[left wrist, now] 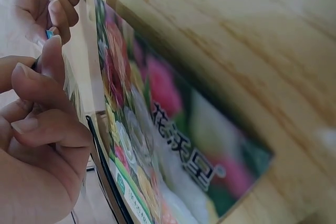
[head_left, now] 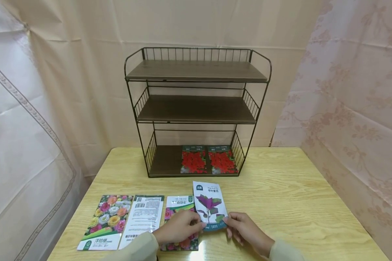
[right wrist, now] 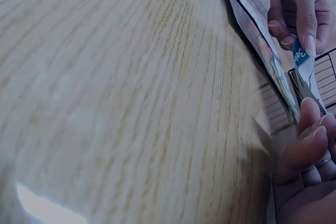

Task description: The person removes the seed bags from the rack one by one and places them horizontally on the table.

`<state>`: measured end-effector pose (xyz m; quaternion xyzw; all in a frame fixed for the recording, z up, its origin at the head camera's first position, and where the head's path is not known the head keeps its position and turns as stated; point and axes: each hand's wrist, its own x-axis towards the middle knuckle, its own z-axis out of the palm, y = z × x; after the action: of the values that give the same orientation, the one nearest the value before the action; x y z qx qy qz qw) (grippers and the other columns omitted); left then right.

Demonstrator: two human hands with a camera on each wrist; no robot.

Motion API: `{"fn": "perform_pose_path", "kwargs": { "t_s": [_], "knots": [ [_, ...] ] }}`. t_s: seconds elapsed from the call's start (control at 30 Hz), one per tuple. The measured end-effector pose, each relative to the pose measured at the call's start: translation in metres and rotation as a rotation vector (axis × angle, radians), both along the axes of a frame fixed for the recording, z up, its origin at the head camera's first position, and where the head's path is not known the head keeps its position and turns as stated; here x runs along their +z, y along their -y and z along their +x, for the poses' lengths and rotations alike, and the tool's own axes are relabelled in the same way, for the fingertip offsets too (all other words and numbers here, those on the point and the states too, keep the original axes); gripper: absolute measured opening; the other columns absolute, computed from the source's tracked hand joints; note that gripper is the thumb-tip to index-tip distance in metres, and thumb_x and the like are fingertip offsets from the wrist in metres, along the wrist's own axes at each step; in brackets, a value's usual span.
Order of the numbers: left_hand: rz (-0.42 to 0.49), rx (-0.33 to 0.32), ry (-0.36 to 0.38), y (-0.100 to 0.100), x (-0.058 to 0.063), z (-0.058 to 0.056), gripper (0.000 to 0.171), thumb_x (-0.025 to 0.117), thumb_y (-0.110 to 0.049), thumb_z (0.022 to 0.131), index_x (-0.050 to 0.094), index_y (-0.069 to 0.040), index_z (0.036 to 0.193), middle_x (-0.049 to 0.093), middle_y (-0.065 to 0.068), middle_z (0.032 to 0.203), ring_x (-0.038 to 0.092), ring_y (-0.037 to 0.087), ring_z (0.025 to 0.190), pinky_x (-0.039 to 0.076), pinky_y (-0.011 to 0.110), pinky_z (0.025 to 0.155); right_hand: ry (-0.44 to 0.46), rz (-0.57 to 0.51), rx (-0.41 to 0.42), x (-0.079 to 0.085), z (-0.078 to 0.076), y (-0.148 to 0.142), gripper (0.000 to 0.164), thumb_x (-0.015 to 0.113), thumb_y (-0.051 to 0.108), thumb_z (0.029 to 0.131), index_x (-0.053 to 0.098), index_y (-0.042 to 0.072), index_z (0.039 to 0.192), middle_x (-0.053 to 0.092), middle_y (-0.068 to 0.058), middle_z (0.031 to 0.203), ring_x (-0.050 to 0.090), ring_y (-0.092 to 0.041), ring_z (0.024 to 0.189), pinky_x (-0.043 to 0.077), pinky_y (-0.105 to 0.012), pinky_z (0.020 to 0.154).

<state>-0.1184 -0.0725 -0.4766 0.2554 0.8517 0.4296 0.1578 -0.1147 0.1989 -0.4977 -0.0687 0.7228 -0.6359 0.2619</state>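
A white seed packet (head_left: 210, 204) with a purple-leaved plant and a teal bottom band is held between both hands, above the wooden table. My left hand (head_left: 181, 224) pinches its lower left corner; my right hand (head_left: 246, 230) pinches the lower right one. In the right wrist view the packet (right wrist: 304, 74) shows nearly edge-on between the fingertips. Beneath my left hand lies a flower seed packet (head_left: 182, 247), partly covered by that hand. Left of it are a packet lying text side up (head_left: 146, 214) and another packet with colourful flowers (head_left: 109, 215).
Behind the hands stands a three-tier shelf rack (head_left: 196, 117) with a dark wire frame. Its bottom board bears two red-flower packets, one on the left (head_left: 194, 161) and one on the right (head_left: 223, 161). Curtains hang behind and beside the table (head_left: 300, 203).
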Motion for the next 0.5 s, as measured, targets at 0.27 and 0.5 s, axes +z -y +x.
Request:
{"fn": "perform_pose_path", "kwargs": {
  "t_s": [0.27, 0.5],
  "knots": [
    [-0.018, -0.023, -0.052, -0.0027, -0.0010, 0.0019, 0.034, 0.064, -0.035, 0.103, 0.069, -0.019, 0.074, 0.061, -0.013, 0.060, 0.044, -0.001, 0.040, 0.047, 0.020, 0.053, 0.003, -0.002, 0.006, -0.0008, 0.0041, -0.0034, 0.041, 0.060, 0.027, 0.104, 0.055, -0.012, 0.091, 0.063, -0.001, 0.069, 0.041, -0.006, 0.047, 0.036, -0.018, 0.043],
    [-0.025, -0.041, -0.041, -0.0040, -0.0021, 0.0028, 0.032, 0.064, -0.034, 0.103, 0.070, -0.021, 0.074, 0.063, -0.015, 0.062, 0.047, -0.001, 0.045, 0.047, 0.020, 0.054, 0.022, -0.004, -0.002, -0.0013, 0.0060, -0.0050, 0.041, 0.060, 0.028, 0.104, 0.055, -0.011, 0.091, 0.063, -0.001, 0.069, 0.040, -0.006, 0.048, 0.036, -0.019, 0.044]
  ]
}}
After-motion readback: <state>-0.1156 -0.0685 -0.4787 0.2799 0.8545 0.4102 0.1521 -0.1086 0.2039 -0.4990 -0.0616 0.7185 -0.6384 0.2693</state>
